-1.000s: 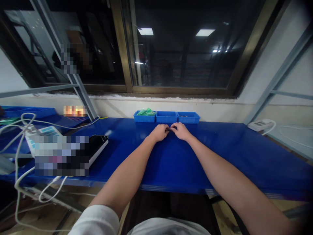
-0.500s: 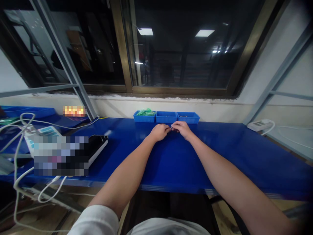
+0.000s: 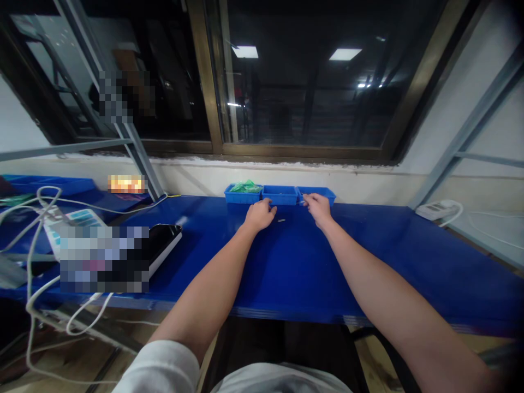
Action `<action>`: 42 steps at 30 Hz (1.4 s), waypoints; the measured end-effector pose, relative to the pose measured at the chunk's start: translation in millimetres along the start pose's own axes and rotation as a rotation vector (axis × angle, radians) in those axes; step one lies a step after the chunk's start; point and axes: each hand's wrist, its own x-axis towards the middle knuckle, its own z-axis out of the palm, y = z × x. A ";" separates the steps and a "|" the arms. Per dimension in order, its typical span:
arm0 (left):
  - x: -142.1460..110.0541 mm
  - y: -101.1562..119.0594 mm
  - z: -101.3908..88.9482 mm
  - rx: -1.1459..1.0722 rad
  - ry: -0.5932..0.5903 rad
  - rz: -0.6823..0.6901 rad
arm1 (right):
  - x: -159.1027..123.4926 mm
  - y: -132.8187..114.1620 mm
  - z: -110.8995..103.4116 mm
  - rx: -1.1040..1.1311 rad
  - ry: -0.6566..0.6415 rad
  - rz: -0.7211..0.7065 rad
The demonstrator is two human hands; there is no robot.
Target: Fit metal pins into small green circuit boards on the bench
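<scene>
Both my arms reach out over the blue table (image 3: 286, 262). My left hand (image 3: 258, 214) hovers just in front of the middle blue bin (image 3: 279, 195), fingers curled and slightly apart, with nothing seen in them. My right hand (image 3: 317, 208) is at the front edge of the right blue bin (image 3: 317, 192), its fingertips pinched together on something too small to name. A small dark part (image 3: 281, 220) lies on the table between the two hands. The left blue bin (image 3: 242, 192) holds green bags.
A black and white device (image 3: 162, 242) sits at the left of the table among white cables (image 3: 36, 234). A white power strip (image 3: 438, 209) lies at the far right. A dark window runs behind the bins, with metal frame posts at both sides.
My hands, joined together over a small part a second ago, have moved apart and forward toward the bins. The small dark part now lies on the table between them.
</scene>
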 end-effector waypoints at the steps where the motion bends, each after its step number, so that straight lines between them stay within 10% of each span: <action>1: -0.1 0.5 0.7 -0.003 -0.005 -0.001 | 3.2 -0.7 -2.5 0.050 0.035 -0.004; 11: -2.0 -3.1 2.9 0.029 -0.149 0.032 | 5.5 10.6 -23.4 -0.075 -0.144 0.235; 30: -0.5 13.8 18.1 0.058 -0.256 0.185 | -30.2 0.1 17.2 -0.654 -0.558 -0.417; 42: -1.9 21.4 20.9 0.173 -0.362 0.134 | -30.4 0.7 21.4 -0.734 -0.646 -0.441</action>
